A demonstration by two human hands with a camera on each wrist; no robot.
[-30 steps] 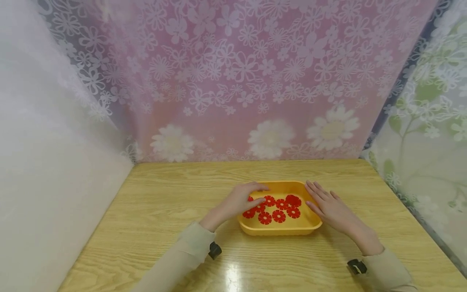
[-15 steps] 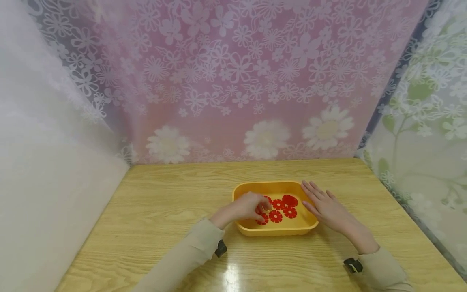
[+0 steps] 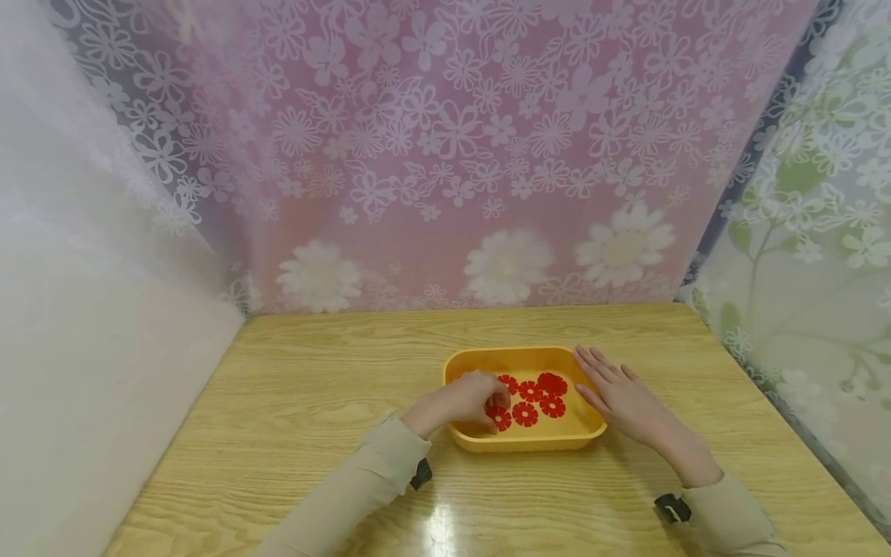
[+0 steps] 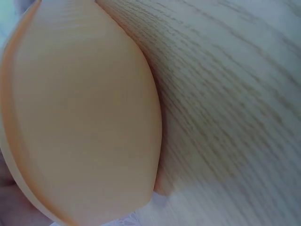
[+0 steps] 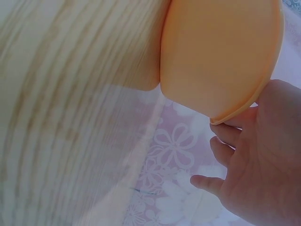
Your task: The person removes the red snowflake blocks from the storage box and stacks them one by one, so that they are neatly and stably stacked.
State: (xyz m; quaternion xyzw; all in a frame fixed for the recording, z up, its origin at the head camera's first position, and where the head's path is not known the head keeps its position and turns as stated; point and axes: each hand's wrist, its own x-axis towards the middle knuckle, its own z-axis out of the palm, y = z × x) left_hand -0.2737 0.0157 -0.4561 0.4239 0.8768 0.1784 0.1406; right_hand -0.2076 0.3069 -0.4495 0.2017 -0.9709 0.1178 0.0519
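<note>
Pink-purple cloth (image 3: 431,131) printed with white flowers hangs behind a wood-grained table (image 3: 313,387), with a pale drape (image 3: 90,325) on the left and a leaf-and-blossom one (image 3: 786,271) on the right. On the table, right of its middle, sits a yellow-orange tray (image 3: 532,445) with rounded corners. Red notched discs (image 3: 525,415), shaped like flowers, lie on its floor; several show separately, while others overlap in a clump (image 3: 552,384) toward the far right. The left hand (image 3: 465,398) reaches over the tray's left side, its fingers bent down among the discs there; whether they grip one cannot be told, since the hand covers its fingertips. The right hand (image 3: 623,398) rests on the tray's right rim, fingers nearly straight and a little spread toward the far right corner, thumb over the edge. Both arms wear beige sleeves (image 3: 348,487), with a black piece (image 3: 673,507) below each wrist.
</note>
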